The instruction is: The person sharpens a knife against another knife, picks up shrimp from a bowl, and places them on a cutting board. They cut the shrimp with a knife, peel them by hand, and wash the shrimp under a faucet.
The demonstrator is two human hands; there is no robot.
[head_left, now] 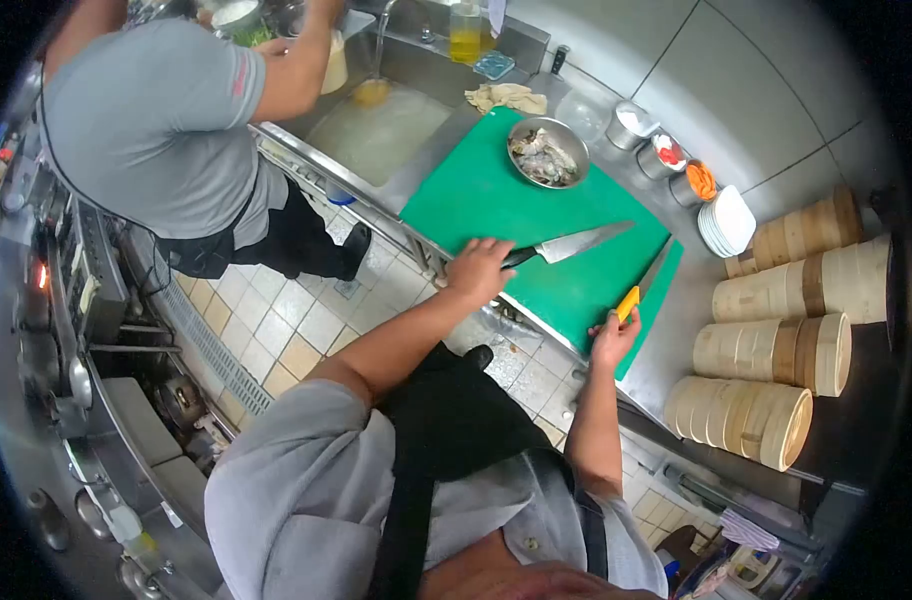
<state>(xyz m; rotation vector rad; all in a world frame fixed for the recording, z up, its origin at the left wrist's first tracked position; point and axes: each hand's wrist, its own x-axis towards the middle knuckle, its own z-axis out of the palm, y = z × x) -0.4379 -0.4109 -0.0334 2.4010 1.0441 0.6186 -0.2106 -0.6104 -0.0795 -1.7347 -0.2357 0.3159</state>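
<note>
My left hand (479, 270) lies at the front edge of a green cutting board (466, 190), its fingers stretched flat. Right beside those fingers is the black handle of a broad chef's knife (584, 242), whose blade lies on the board pointing right. Gripped in my right hand (613, 338) is a yellow-handled knife (629, 302), its blade pointing away along the board's right side. Toward the back of the board stands a metal bowl (582, 172) with greyish pieces that look like raw seafood.
To the left, a co-worker (156, 130) stands at a sink (321, 150) with running water. A cloth (506, 97) lies behind the board. Metal containers (626, 128), stacked white dishes (731, 218) and bamboo steamers (741, 415) line the right side. A stove counter (106, 290) is at far left.
</note>
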